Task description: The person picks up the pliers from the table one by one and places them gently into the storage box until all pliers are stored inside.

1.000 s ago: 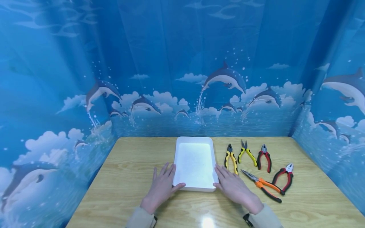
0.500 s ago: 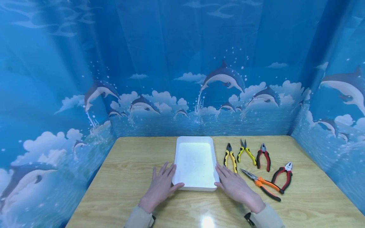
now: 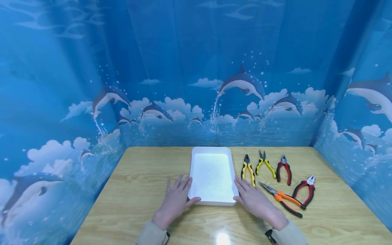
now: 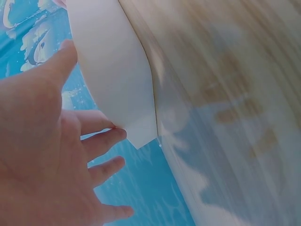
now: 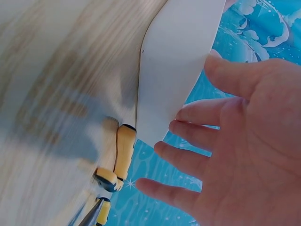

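A shallow white tray (image 3: 213,177) lies at the middle of the wooden table, its long sides running away from me. My left hand (image 3: 175,204) touches the tray's left side with straight fingers, its thumb at the near left corner. On the opposite side, my right hand (image 3: 257,204) rests its extended fingers against the tray wall, thumb by the near right corner. Both wrist views show fingertips on the outer wall: left hand (image 4: 51,155) and right hand (image 5: 230,136). Nothing lies in the tray.
Several pliers lie right of the tray: yellow-black pliers (image 3: 252,172), yellow needle-nose pliers (image 3: 270,169), red-black pliers (image 3: 289,173), orange long-nose pliers (image 3: 288,197) and red-black cutters (image 3: 311,180). The yellow-black pair is close to my right fingers. A dolphin-print curtain (image 3: 196,81) surrounds the table (image 3: 147,166).
The tray has slid slightly to the right, with both hands moving along its sides. The pliers stay where they were on the table.
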### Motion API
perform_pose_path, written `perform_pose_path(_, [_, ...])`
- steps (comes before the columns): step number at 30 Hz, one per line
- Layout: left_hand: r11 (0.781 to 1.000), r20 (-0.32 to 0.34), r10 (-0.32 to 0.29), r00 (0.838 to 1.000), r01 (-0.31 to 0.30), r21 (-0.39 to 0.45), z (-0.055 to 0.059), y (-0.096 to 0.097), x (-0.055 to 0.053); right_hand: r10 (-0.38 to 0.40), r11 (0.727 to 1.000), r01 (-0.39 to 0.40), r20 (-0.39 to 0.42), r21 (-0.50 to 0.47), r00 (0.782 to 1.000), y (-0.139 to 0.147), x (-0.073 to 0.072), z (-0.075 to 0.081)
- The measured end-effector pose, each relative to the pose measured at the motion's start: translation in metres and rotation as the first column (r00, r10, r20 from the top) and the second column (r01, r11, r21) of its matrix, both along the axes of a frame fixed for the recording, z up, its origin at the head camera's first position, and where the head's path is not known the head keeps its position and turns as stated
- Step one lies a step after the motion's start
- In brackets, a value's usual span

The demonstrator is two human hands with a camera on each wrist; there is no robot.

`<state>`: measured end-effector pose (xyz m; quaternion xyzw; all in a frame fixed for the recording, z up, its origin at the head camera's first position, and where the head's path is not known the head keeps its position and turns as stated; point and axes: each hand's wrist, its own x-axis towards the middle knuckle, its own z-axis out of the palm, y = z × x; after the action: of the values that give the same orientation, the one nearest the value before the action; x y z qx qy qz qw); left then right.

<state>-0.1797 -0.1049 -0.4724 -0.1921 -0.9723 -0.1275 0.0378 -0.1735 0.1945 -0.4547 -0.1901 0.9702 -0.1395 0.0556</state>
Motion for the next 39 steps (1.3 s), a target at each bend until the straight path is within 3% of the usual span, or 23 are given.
perform_pose_path(39, [1.0, -0.031, 0.004, 1.0, -0.005, -0.015, -0.001, 0.025, -0.002, -0.002, 1.0, 0.003, 0.064, -0.006, 0.998, 0.021, -0.004, 0.005])
